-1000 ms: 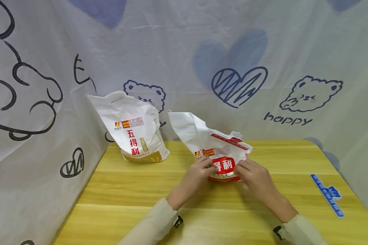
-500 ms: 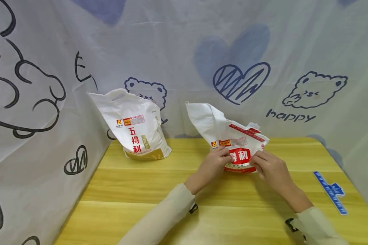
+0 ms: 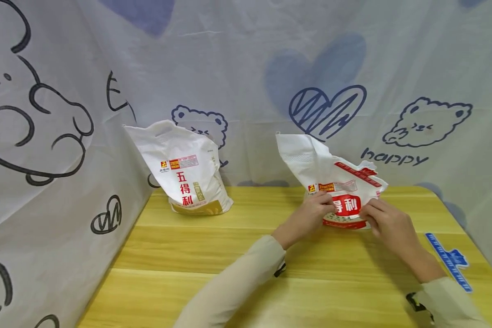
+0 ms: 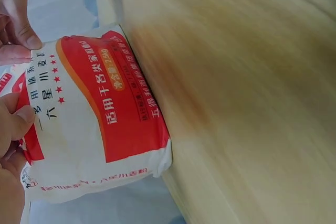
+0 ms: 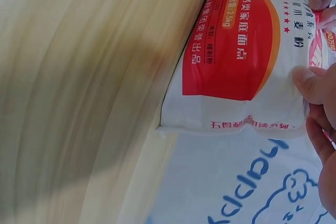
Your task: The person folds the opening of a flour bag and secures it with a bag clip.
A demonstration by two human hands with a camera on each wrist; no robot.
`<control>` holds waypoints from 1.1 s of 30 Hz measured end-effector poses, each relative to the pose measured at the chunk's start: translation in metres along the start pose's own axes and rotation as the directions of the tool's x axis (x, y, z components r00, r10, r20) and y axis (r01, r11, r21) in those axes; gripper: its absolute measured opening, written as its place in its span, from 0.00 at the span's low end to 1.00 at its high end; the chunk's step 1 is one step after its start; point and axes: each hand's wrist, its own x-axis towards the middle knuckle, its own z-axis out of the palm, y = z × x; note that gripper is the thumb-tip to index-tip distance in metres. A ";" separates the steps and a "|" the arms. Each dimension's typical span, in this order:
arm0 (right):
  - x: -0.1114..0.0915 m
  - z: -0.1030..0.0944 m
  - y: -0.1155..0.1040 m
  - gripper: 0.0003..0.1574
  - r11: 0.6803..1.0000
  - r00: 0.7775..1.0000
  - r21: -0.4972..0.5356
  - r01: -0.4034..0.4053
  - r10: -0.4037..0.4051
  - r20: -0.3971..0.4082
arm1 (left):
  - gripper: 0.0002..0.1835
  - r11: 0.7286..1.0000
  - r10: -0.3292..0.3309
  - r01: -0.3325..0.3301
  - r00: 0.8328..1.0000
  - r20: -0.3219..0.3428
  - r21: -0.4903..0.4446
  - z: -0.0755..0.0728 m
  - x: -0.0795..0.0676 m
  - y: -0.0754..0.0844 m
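Observation:
A white flour bag [image 3: 346, 221] with red print stands on the right part of the wooden table, its loose top leaning left. A long red bag clip [image 3: 358, 174] sits across its upper right edge. My left hand [image 3: 307, 217] pinches the bag's near left side between thumb and fingers, and my right hand [image 3: 393, 228] pinches the right side. In the left wrist view, the thumbs of both hands press on the bag's [image 4: 89, 103] printed front. The right wrist view shows the bag's [image 5: 236, 51] base close to the table. Fingertips are partly hidden in the head view.
Another white flour bag [image 3: 192, 168] with red characters and a gold base stands at the back left. A blue clip [image 3: 451, 263] lies at the table's right side. Patterned white cloth [image 3: 250, 82] hangs behind the table [image 3: 168, 250] and along its sides.
Both hands have moved the red-printed flour bag to the right across the table, keeping their grip on it. The head view has shifted slightly. The other bag and the blue clip stay put.

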 end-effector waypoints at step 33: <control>-0.024 -0.016 0.057 0.21 0.996 0.998 -0.068 -0.049 0.047 -0.034 | 0.11 0.996 -0.085 0.087 0.978 0.191 -0.006 0.027 0.069 0.016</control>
